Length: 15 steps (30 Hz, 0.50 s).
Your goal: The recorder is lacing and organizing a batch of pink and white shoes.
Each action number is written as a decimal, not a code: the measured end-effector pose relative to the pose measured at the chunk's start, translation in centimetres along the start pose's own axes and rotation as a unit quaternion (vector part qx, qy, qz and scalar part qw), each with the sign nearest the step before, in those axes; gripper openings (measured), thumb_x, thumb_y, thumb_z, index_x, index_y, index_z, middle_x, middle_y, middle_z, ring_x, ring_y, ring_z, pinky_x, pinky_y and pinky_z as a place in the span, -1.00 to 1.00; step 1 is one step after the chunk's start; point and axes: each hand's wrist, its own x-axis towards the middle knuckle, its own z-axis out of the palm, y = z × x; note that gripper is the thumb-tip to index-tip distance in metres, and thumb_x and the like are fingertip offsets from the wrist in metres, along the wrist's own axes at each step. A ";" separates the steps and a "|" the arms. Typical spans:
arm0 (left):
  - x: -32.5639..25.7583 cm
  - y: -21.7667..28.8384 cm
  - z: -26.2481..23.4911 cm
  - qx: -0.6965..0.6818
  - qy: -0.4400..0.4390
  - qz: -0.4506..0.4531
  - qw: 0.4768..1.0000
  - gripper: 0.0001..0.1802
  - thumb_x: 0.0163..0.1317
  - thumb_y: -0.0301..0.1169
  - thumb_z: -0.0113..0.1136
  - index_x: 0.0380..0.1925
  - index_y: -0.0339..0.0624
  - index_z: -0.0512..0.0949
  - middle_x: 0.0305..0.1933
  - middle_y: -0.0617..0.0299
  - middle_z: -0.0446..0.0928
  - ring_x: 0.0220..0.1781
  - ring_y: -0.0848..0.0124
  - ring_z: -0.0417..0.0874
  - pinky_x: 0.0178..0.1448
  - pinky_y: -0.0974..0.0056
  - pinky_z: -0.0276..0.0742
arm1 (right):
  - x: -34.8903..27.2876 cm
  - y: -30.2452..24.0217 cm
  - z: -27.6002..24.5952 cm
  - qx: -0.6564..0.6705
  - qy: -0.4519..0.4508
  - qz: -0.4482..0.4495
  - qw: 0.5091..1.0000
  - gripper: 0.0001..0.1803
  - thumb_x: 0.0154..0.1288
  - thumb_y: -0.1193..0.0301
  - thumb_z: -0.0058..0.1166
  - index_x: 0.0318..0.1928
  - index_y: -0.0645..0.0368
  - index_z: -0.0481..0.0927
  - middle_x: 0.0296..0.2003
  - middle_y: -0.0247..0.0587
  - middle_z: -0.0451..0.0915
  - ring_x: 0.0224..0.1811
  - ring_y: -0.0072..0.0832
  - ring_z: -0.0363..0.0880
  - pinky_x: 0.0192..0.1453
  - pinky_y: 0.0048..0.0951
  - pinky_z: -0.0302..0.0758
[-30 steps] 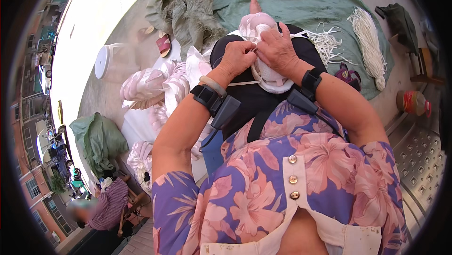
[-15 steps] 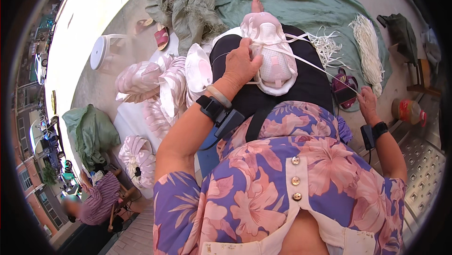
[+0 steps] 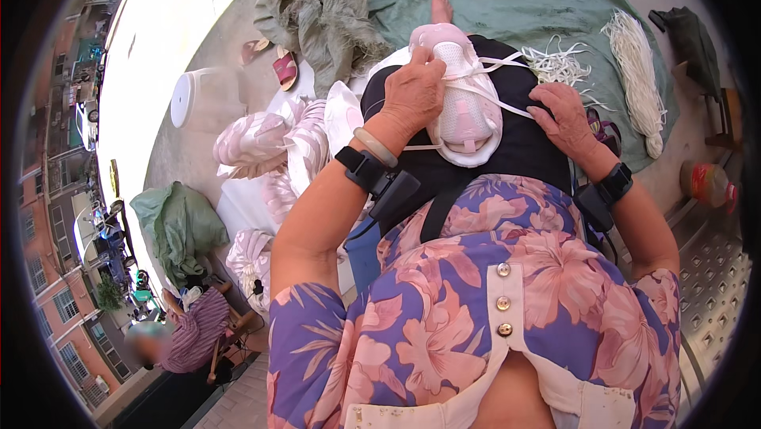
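The left hand (image 3: 414, 96) clamps the pink-and-white mesh shoe upper (image 3: 464, 92) steady on the lap, while the right hand (image 3: 564, 118), apart, rests loosely curled by the white laces (image 3: 507, 104).

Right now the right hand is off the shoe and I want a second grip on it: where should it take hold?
Probably the heel end of the shoe, from the right. The left hand already covers its left side, the heel rim faces the wearer, and the right hand lies just beside it; the lace crosses there, so come under it.
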 end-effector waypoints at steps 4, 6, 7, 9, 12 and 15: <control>0.3 0.1 -0.1 0.038 -0.025 0.014 0.999 -0.91 0.05 -0.44 0.03 -0.41 -0.18 0.41 -0.28 0.05 0.46 -0.34 0.08 0.59 -0.31 0.07 0.52 | 3.1 -2.4 2.7 0.084 -0.036 -0.019 0.996 -0.73 0.13 0.28 0.10 -0.17 0.11 0.51 -0.34 -0.22 0.53 -0.23 -0.30 0.49 -0.07 -0.31 0.32; 0.3 -0.6 -0.3 0.079 -0.052 0.077 0.993 -0.89 0.06 -0.46 0.02 -0.37 -0.14 0.37 -0.38 0.11 0.49 -0.39 0.11 0.60 -0.39 0.12 0.52 | 3.6 -3.5 2.6 0.075 -0.056 0.005 0.996 -0.74 0.15 0.26 0.08 -0.20 0.10 0.51 -0.39 -0.22 0.53 -0.29 -0.29 0.50 -0.13 -0.30 0.33; 0.3 -0.8 -0.6 0.081 -0.054 0.077 0.992 -0.89 0.06 -0.46 0.02 -0.37 -0.14 0.37 -0.38 0.11 0.49 -0.39 0.11 0.60 -0.39 0.12 0.52 | 3.6 -3.8 2.4 0.064 -0.078 0.029 0.994 -0.75 0.16 0.24 0.07 -0.23 0.10 0.52 -0.44 -0.22 0.53 -0.35 -0.27 0.51 -0.18 -0.29 0.33; 0.2 -1.1 -1.1 0.123 -0.063 0.132 0.982 -0.87 0.05 -0.47 0.03 -0.36 -0.10 0.36 -0.47 0.18 0.49 -0.45 0.14 0.60 -0.45 0.16 0.52 | 3.4 -3.9 2.0 0.066 -0.093 0.027 0.993 -0.78 0.15 0.25 0.07 -0.28 0.11 0.52 -0.47 -0.20 0.52 -0.38 -0.25 0.51 -0.21 -0.27 0.33; 0.2 -1.1 -1.6 0.155 -0.026 0.113 0.981 -0.88 0.02 -0.45 0.06 -0.40 -0.10 0.37 -0.48 0.16 0.49 -0.48 0.16 0.60 -0.47 0.15 0.50 | 2.7 -3.9 1.6 0.074 -0.107 0.023 0.991 -0.83 0.14 0.29 0.06 -0.37 0.11 0.52 -0.50 -0.18 0.51 -0.41 -0.22 0.51 -0.25 -0.27 0.33; 0.2 -1.4 -1.4 0.111 0.062 0.026 0.992 -0.92 0.11 -0.46 0.02 -0.37 -0.13 0.48 -0.50 0.13 0.53 -0.50 0.17 0.58 -0.49 0.19 0.48 | 2.3 -4.4 0.2 0.074 -0.148 -0.009 0.986 -0.87 0.13 0.33 0.05 -0.43 0.10 0.52 -0.52 -0.19 0.51 -0.41 -0.22 0.50 -0.28 -0.27 0.32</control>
